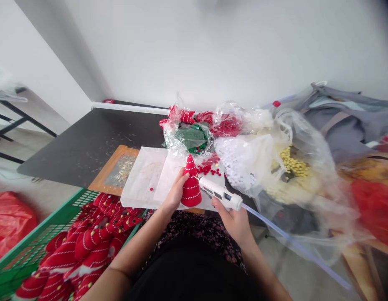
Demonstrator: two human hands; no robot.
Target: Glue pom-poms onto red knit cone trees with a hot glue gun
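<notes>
A red felt cone (pixel 191 190) with white stitched bands stands upright in my left hand (pixel 176 191), whose fingers wrap its left side. My right hand (pixel 234 223) grips a white glue gun (pixel 219 193), with a long clear glue stick (pixel 294 242) trailing out of its back. The gun's nozzle is at the cone's right side; whether it touches cannot be made out. Just behind the cone, small red pompoms (pixel 209 170) lie scattered on a white board (pixel 143 179). One single red pompom (pixel 151 189) sits apart on the board's left part.
A green basket (pixel 71 209) of decorated red cones (pixel 96 238) stands at lower left. Bags of green pompoms (pixel 194 138), white pompoms (pixel 233 161) and yellow pompoms (pixel 292 163) crowd the back and right. A glue-marked wooden board (pixel 101 173) lies left on the dark table (pixel 74 142).
</notes>
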